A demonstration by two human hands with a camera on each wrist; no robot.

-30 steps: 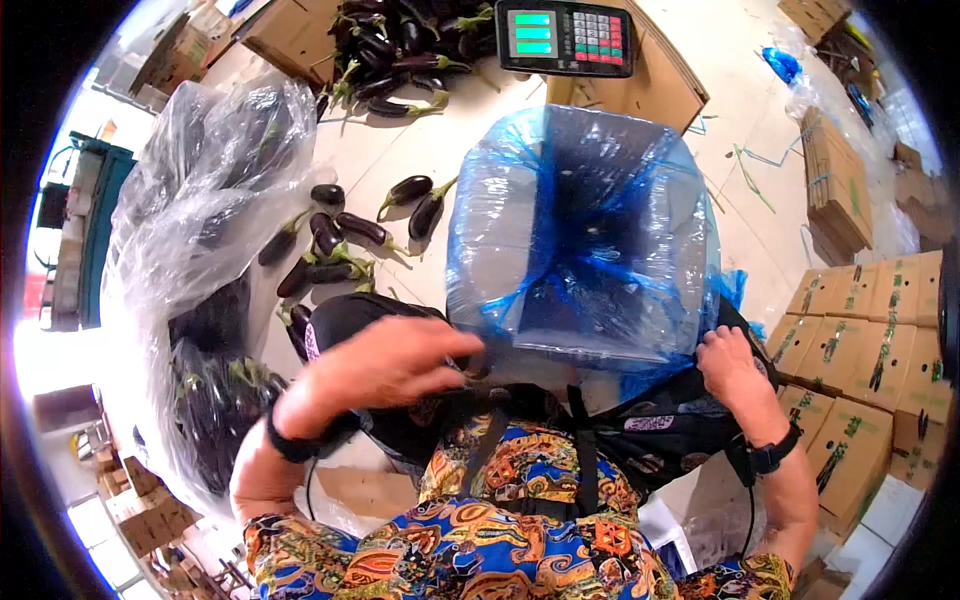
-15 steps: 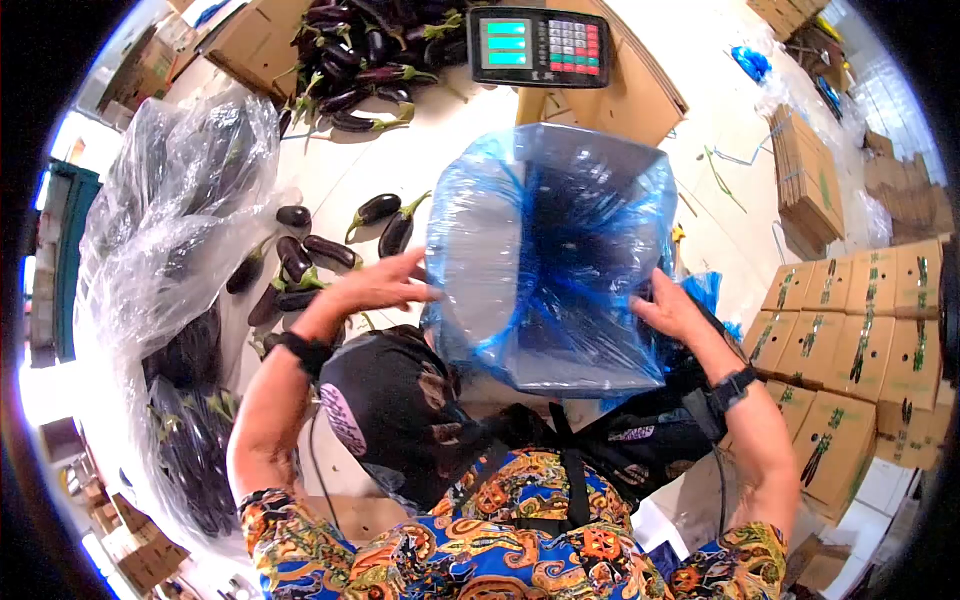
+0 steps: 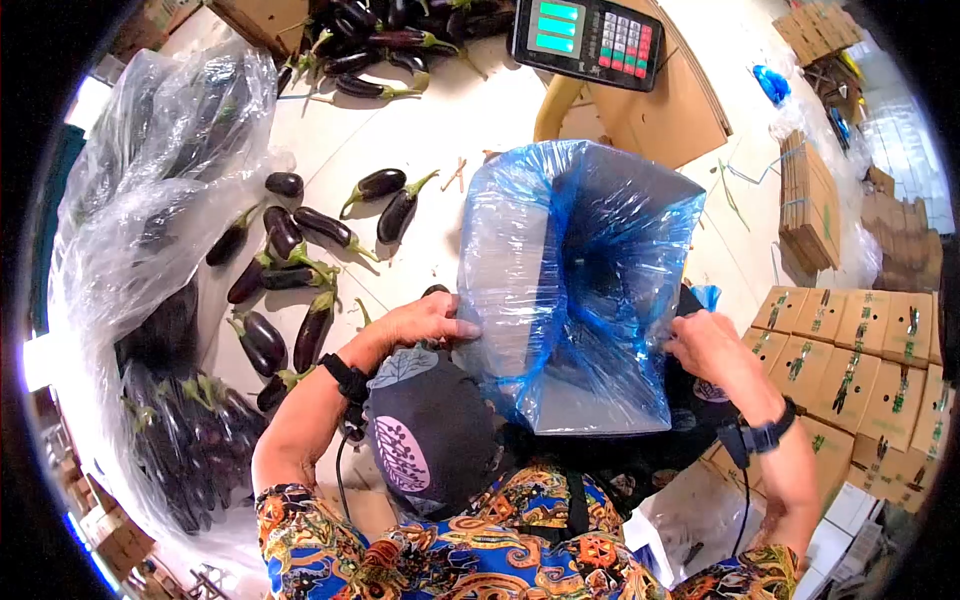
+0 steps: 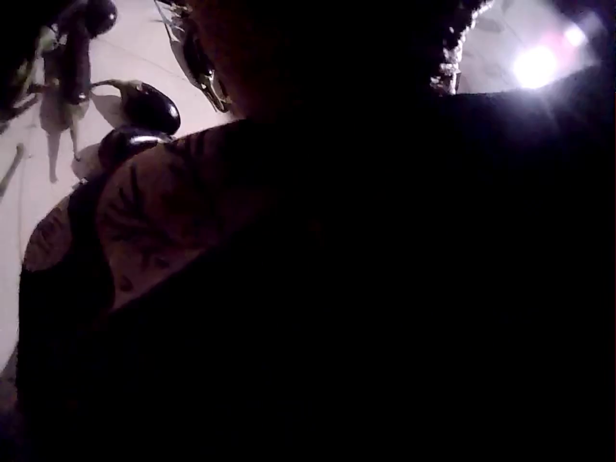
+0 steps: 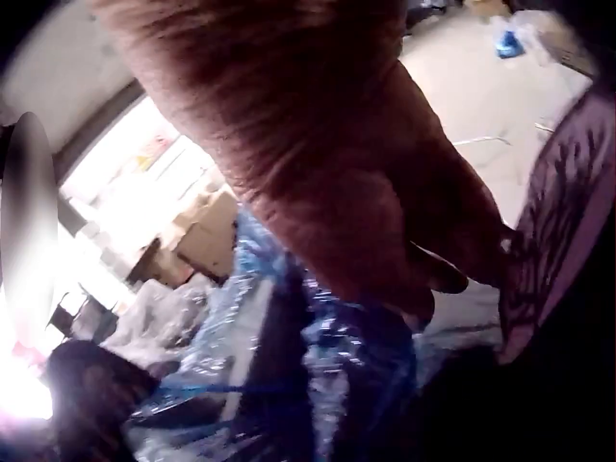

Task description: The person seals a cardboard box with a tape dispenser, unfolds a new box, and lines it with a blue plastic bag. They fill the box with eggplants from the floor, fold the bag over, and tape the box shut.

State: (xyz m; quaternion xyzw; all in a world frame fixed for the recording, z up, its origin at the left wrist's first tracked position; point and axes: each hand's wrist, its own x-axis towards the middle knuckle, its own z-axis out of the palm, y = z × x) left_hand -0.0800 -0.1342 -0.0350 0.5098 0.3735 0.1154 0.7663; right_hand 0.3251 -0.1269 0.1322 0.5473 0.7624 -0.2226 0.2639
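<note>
A thin blue plastic bag (image 3: 620,300) lines an open box (image 3: 600,415) and is folded out over its rim. In the head view the box stands between the person's knees, mouth facing up. At its left side the left hand (image 3: 415,322) pinches the bag film with thumb and bent fingers. The right hand (image 3: 712,348) grips the film on the opposite side, fingers curled. In the right wrist view the right hand (image 5: 327,183) hangs over the crinkled bag (image 5: 337,385). The left wrist view is mostly dark; the left fingers are hidden there.
Loose eggplants (image 3: 285,230) lie on the floor at left, beside a clear plastic sack (image 3: 160,190) of more eggplants. A larger eggplant pile (image 3: 390,50) and a scale display (image 3: 585,40) are at the back. Stacked cartons (image 3: 840,360) stand at right.
The left hand has moved from above the lap to the box's left side. The right hand has shifted along the bag's right edge. The left knee shows more, and the whole head view has swung.
</note>
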